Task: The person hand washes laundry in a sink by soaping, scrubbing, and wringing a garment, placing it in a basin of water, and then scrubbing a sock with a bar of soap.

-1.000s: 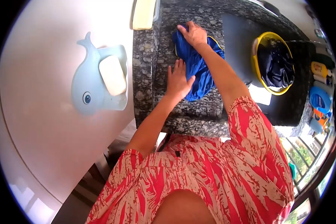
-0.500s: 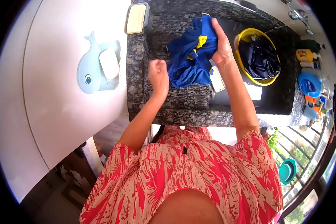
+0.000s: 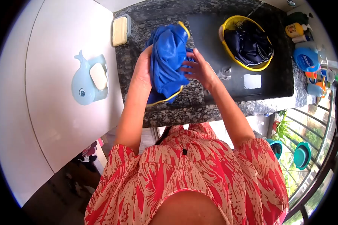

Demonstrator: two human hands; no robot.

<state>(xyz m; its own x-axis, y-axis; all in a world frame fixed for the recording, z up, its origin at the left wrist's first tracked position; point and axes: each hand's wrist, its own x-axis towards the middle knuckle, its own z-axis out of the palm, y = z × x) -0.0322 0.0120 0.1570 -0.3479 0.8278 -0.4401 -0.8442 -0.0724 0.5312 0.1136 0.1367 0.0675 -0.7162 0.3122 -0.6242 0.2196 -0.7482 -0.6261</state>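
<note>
A bunched blue garment [image 3: 167, 63] with yellow edging is over the ribbed stone washing slab [image 3: 195, 91]. My left hand [image 3: 143, 69] grips its left side, and the fingers are partly hidden by the cloth. At the garment's right edge is my right hand [image 3: 202, 71], its fingers spread apart. Those fingertips are close against the fabric; whether they press on it I cannot tell. Right of that hand, in the dark sink [image 3: 229, 92], lies a small grey thing [image 3: 225, 73] that I cannot make out.
A yellow tub [image 3: 224, 45] with dark wet cloth [image 3: 248, 43] stands in the sink. A soap bar [image 3: 119, 31] sits in a case at the back left. Left, a whale-shaped holder [image 3: 82, 88] carries white soap [image 3: 98, 76]. Several bottles, one blue [image 3: 306, 59], line the right ledge.
The garment has shifted left and been turned into an upright bundle. My left hand went from a loose fist beside it to gripping it. My right hand came off the cloth's side and spread its fingers.
</note>
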